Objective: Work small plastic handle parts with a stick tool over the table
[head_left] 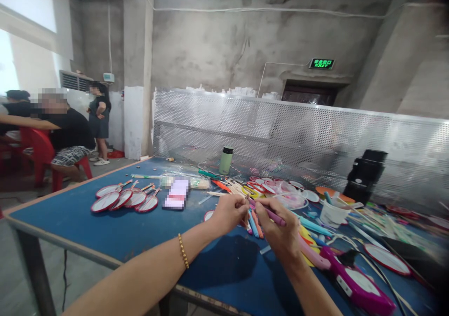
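My left hand, with a gold beaded bracelet on its wrist, is closed with thumb and fingers pinched together. What it pinches, if anything, is too small to make out. Close beside it, my right hand grips a purple pen-like stick, whose tip points toward the left fingers. Behind and below the hands lie blue and orange sticks on the blue table. Several round white discs with red rims and thin handles overlap at the left.
A phone and a green bottle are beyond my left hand. At right are a white cup, a magenta device with a cord, and cluttered sticks. A perforated metal panel borders the back. People sit and stand far left.
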`<state>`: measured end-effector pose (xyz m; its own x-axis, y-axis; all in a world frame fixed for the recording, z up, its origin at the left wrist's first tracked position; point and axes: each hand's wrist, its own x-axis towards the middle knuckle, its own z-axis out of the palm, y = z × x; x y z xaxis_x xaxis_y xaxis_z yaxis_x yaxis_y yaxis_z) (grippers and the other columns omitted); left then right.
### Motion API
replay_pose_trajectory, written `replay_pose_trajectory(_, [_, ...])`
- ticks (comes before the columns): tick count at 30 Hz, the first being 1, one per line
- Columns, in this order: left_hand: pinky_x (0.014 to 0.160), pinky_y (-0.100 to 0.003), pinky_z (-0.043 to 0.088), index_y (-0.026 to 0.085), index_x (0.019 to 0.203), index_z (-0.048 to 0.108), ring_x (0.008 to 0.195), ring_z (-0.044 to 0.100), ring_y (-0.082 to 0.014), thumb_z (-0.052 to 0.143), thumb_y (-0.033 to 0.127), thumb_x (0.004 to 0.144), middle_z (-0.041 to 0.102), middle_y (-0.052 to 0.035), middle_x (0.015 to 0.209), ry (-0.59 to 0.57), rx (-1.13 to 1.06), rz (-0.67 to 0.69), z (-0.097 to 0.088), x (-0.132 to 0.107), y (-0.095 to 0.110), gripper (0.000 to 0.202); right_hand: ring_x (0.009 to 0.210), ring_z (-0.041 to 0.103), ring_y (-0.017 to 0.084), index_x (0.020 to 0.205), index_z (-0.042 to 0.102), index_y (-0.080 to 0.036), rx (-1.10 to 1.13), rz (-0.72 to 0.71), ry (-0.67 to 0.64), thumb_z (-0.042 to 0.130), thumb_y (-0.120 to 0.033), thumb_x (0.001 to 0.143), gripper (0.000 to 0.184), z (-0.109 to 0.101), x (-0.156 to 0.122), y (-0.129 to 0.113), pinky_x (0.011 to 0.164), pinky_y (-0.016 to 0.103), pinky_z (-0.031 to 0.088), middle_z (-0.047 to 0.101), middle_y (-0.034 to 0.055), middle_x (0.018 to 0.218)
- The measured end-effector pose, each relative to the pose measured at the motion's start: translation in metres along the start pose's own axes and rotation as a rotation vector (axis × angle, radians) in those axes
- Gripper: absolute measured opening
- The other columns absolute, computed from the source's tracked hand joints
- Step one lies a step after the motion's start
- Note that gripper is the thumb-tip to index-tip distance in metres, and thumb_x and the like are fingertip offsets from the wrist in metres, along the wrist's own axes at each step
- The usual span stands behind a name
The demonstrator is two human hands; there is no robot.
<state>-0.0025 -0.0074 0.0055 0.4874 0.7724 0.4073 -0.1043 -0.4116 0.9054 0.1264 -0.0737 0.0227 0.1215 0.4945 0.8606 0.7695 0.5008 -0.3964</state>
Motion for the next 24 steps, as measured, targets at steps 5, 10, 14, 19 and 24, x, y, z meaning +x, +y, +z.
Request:
replay_pose_trajectory(5, [0.05,-0.026,0.052,0.018,0.061,0.05,0.048,0.06,-0.0138,0.051,0.024,0.075,0.058,0.0012,0.054,-0.002,-0.012,-0.023,-0.0002,-0.0006,0.0015,0.015,0.062,0.066,0.015,0.08,0.071,-0.018,0.006,0.01,0.006,0.058,-0.03,0.084,0.018,-0.0007,0.0002,-0.0024,0.059,0.022,0.05,0.072,0.0018,0.07])
replay_pose_trajectory(10, [0.051,-0.026,0.052,0.017,0.061,0.052,0.049,0.06,-0.0136,0.052,0.025,0.075,0.057,0.0015,0.054,0.009,0.0,-0.015,-0.0003,-0.0007,0.0015,0.016,0.06,0.064,0.015,0.078,0.07,-0.019,0.001,0.006,-0.003,0.058,-0.031,0.084,0.018,-0.0004,0.0002,-0.0035,0.059,0.023,0.05,0.071,0.0017,0.069])
replay_pose_trajectory(14, [0.051,-0.026,0.052,0.017,0.061,0.051,0.048,0.06,-0.0136,0.051,0.023,0.075,0.057,0.0016,0.053,0.006,-0.008,-0.029,0.0002,-0.001,0.0028,0.015,0.062,0.066,0.015,0.079,0.07,-0.018,0.002,0.031,0.004,0.058,-0.03,0.083,0.018,-0.0005,0.0004,-0.0015,0.059,0.023,0.049,0.071,0.0021,0.07])
replay_pose_trajectory(19, [0.049,-0.026,0.052,0.017,0.061,0.051,0.048,0.061,-0.0141,0.051,0.021,0.075,0.057,0.0018,0.053,0.005,0.0,-0.028,0.0004,-0.0007,0.0026,0.014,0.062,0.065,0.014,0.08,0.071,-0.018,0.008,0.022,0.012,0.058,-0.029,0.084,0.017,-0.0009,0.0004,-0.0028,0.06,0.022,0.049,0.071,0.0016,0.071])
replay_pose_trajectory(24, [0.049,-0.025,0.052,0.017,0.062,0.05,0.048,0.061,-0.0134,0.051,0.021,0.075,0.058,0.0018,0.053,0.01,-0.003,-0.035,0.0004,-0.0007,0.0024,0.014,0.061,0.065,0.015,0.081,0.071,-0.018,0.011,0.012,0.018,0.058,-0.03,0.084,0.018,-0.0005,0.0009,-0.0029,0.059,0.023,0.05,0.071,0.002,0.071])
